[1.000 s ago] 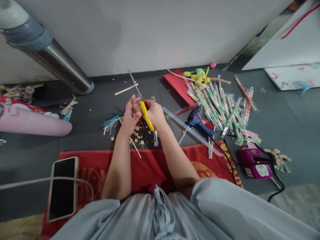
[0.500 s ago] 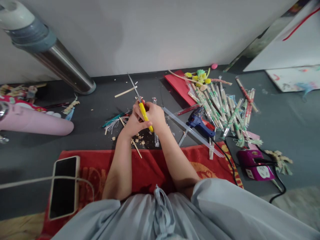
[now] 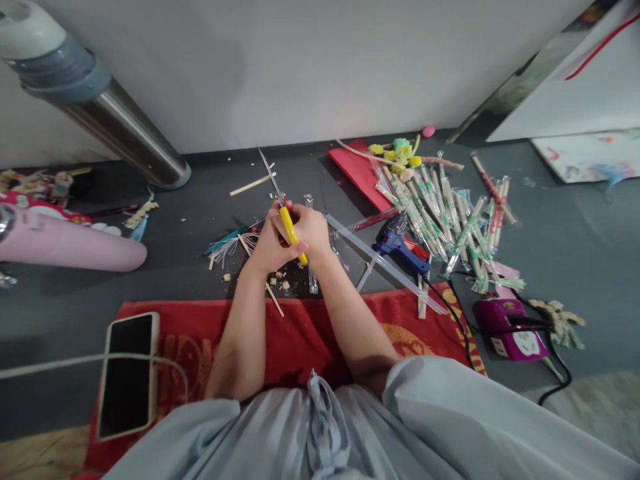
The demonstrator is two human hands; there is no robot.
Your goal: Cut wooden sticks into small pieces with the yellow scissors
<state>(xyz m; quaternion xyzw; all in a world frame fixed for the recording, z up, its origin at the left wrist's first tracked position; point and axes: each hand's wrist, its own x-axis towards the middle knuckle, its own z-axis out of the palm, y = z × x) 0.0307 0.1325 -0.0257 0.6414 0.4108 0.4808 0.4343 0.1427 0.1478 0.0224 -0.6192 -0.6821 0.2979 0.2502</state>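
Note:
My right hand [image 3: 311, 230] is closed around a yellow-handled blade [image 3: 289, 225]. Its long, thin, pointed metal part slants up and away to the left, with a bit of red where it meets the handle. Pressed close against it, my left hand [image 3: 270, 247] is also closed, its thumb reaching across to the handle. What the left fingers hold is hidden between the hands. Under them lie thin wooden sticks [image 3: 275, 299], small wood crumbs [image 3: 285, 285], a bundle of white strands [image 3: 227, 249] and a clear plastic sleeve [image 3: 313, 277].
To the right are a blue glue gun [image 3: 400, 247], clear glue sticks [image 3: 385, 260], several wrapped stick bundles [image 3: 450, 207], a red folder [image 3: 357, 170] and a purple power block [image 3: 510, 330]. A steel flask [image 3: 140, 133], pink bottle [image 3: 95, 243] and phone [image 3: 129, 373] are left. A red towel [image 3: 300, 333] lies in front.
Both hands and the blade have shifted very slightly to the right. The grip looks the same, and the things around them have stayed in place.

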